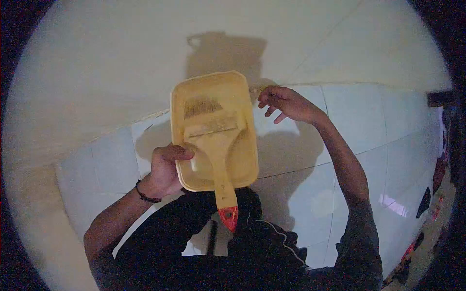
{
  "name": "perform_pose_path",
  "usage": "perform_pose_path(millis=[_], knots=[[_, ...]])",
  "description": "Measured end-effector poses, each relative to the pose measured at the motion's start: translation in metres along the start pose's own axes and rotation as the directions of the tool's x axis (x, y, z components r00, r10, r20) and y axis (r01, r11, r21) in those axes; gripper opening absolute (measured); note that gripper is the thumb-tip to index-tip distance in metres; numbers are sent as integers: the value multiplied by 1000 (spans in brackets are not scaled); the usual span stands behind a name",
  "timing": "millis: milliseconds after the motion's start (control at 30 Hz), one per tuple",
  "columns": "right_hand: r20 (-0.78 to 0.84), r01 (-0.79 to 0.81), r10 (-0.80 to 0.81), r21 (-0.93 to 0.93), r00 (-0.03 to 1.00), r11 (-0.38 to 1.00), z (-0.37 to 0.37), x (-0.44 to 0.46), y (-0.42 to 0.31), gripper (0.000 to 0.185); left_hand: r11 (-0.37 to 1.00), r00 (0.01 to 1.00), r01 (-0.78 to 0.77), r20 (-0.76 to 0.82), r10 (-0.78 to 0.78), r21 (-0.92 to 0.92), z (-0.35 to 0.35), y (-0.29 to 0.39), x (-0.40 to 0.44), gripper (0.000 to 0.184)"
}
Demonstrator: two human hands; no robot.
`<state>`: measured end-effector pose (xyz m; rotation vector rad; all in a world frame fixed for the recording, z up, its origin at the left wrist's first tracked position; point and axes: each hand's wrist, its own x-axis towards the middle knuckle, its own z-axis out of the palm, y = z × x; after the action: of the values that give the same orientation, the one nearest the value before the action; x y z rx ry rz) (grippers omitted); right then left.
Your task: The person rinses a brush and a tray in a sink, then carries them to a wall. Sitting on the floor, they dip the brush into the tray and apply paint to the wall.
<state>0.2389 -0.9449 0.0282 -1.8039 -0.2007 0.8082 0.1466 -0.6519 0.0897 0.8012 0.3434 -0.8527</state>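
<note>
My left hand (170, 167) grips the left edge of a yellow plastic tray (247, 169), its thumb over the rim. In the tray lies a wide flat paintbrush (213, 128), bristles towards the top and the red-tipped handle hanging over the near rim. The bristles look dark and partly coated. To the right of the tray, my right hand (284, 104) is raised with its fingers loosely apart, holding nothing and not touching the tray.
A pale wall (121, 63) rises ahead, with the tray's shadow on it. Light tiles (359, 116) cover the floor below. Dark and red items lie along the far right edge. A thin white cable runs over the dark clothing.
</note>
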Motion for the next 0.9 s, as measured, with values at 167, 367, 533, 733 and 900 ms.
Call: perform_pose_path(millis=[167,367,533,733,900], knots=[[2,-14,14,-44,1000,999,2,4,0,32,990,995,-52,72,62,-127,-17,-4,2,58],[13,38,-36,-375,999,926,1,2,-24,34,989,989,-145,-18,145,-8,-32,-6,8,58],[-49,15,-51,-566,998,824,25,-46,-68,34,925,937,-350,70,343,148,-35,-33,-17,54],[-4,251,-461,-835,887,490,89,-146,-179,21,918,918,-396,-24,396,18,8,-21,-105,50],[20,201,-435,-906,900,373,138,-191,-214,27,880,879,-475,-45,475,-8,23,-22,-111,49]])
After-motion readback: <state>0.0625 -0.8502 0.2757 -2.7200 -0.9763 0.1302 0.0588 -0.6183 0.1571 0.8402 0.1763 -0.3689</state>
